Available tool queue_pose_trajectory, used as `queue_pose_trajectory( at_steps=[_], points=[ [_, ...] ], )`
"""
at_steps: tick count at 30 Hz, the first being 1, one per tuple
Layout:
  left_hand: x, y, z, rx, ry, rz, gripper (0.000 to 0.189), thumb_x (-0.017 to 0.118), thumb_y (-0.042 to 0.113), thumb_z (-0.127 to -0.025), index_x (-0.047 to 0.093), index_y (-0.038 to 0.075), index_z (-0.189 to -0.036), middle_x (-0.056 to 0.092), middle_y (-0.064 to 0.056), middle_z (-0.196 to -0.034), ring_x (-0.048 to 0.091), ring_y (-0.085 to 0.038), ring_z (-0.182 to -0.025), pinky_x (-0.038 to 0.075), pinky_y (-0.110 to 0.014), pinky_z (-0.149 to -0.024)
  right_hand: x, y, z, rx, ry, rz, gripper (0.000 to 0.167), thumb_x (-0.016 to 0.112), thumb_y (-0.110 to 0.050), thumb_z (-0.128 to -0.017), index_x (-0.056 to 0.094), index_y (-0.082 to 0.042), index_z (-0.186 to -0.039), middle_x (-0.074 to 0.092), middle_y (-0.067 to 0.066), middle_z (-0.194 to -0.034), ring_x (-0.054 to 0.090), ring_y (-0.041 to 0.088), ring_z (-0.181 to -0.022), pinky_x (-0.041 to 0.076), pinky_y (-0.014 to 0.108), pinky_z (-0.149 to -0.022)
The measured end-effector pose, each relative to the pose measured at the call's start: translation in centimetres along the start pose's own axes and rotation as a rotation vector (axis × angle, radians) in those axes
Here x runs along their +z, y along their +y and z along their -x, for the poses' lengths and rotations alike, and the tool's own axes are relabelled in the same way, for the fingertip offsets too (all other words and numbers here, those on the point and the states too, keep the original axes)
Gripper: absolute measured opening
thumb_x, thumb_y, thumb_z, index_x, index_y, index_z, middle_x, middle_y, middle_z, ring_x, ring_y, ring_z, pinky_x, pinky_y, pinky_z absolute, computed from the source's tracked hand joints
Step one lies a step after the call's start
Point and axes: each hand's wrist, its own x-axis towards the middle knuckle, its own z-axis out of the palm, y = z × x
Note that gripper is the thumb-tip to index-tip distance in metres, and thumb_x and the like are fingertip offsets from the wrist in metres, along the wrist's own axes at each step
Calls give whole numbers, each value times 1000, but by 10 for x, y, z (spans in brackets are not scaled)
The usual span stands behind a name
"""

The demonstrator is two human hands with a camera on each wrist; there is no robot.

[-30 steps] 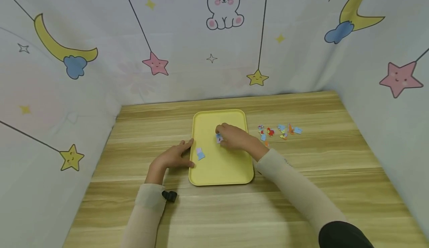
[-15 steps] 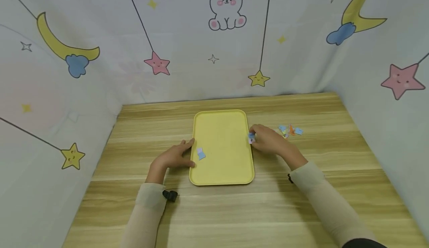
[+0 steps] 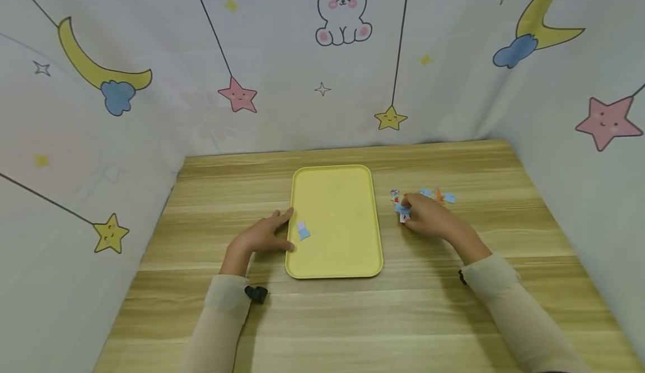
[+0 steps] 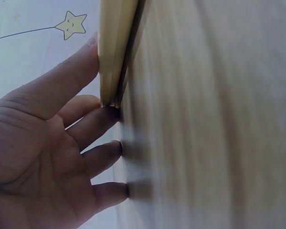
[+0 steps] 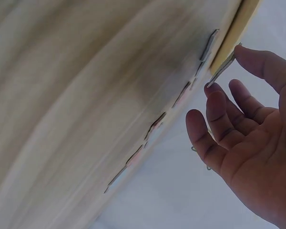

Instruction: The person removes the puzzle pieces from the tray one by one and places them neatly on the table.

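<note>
A yellow tray (image 3: 342, 261) lies on the wooden table. On the tray's left part rests a small flat lilac-and-blue piece (image 3: 303, 231). My left hand (image 3: 259, 235) touches the left edge of the tray with thumb and fingers spread; in the left wrist view its thumb lies against the tray wall (image 4: 115, 47) and several fingertips meet the tabletop. Right of the tray, my right hand (image 3: 428, 216) pinches a small flat blue-and-white piece (image 3: 405, 216) with a dark mark. The right wrist view shows this thin piece (image 5: 221, 70) edge-on between thumb and finger, off the table.
Several small flat coloured pieces lie around the right hand, among them a light blue one (image 3: 450, 197), an orange one (image 3: 439, 195) and a red-and-white one (image 3: 395, 193). A printed cloth wall (image 3: 282, 132) stands behind the table (image 3: 227, 177).
My right hand has moved right from above the tray to beside the loose pieces, carrying the blue-and-white piece. The left hand has stayed at the tray's edge.
</note>
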Motion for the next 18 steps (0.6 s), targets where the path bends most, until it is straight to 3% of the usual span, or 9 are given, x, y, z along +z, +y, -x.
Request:
queue_pose_trajectory(
  at_steps=[6,12,18],
  points=[
    [-1,2,1,-2,4,-3,106,87,35,-88,23,9,-168,13,-33,-169,17,-52,-156,21,-68,-123,-2,8,10,0,7,23,36,68,2,-93,58,11,-127,65,30,-129,64,41,-114,55,55,-95],
    [-1,2,2,-1,3,-11,107,87,36,-88,22,9,-168,12,-34,-169,19,-54,-155,22,-69,-122,-4,12,16,8,-3,14,34,67,4,-92,60,10,-124,66,29,-128,61,47,-123,52,59,-102],
    [0,2,1,-4,4,-6,106,87,36,-88,22,9,-168,13,-33,-169,18,-53,-155,21,-68,-122,-4,15,19,16,-10,34,30,69,4,-93,62,9,-122,67,27,-126,61,47,-122,51,59,-102]
  ],
)
